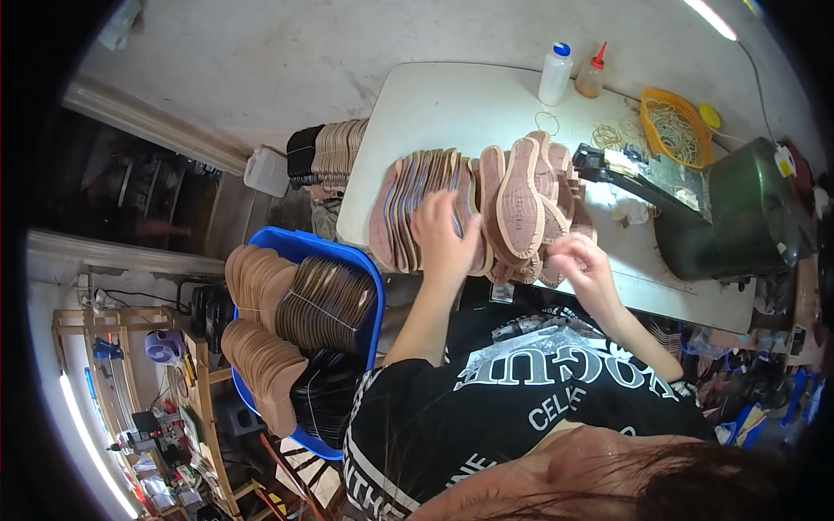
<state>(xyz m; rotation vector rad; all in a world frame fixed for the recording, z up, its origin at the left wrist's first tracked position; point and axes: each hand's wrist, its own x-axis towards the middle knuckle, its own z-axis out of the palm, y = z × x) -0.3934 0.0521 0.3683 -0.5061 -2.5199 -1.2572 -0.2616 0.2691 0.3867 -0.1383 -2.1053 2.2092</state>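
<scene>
A row of brown insoles (413, 208) stands on edge on the white table, packed close together. My left hand (447, 233) lies over the right part of this row, its fingers apart. Right of it is a loose heap of pinkish-brown insoles (521, 213) with pale stitched-looking rims, lying flat and overlapping. At the near right edge of that heap is my right hand (584, 262), with curled fingers pressed together. Whatever those fingertips hold, if anything, is too small to make out.
On the white table (452, 95) stand a blue-capped white bottle (555, 76), a red-tipped glue bottle (592, 74) and a yellow basket (650, 108) of rubber bands. A machine with a green housing (738, 213) occupies the right. A blue crate (379, 300) at left holds bundled insoles.
</scene>
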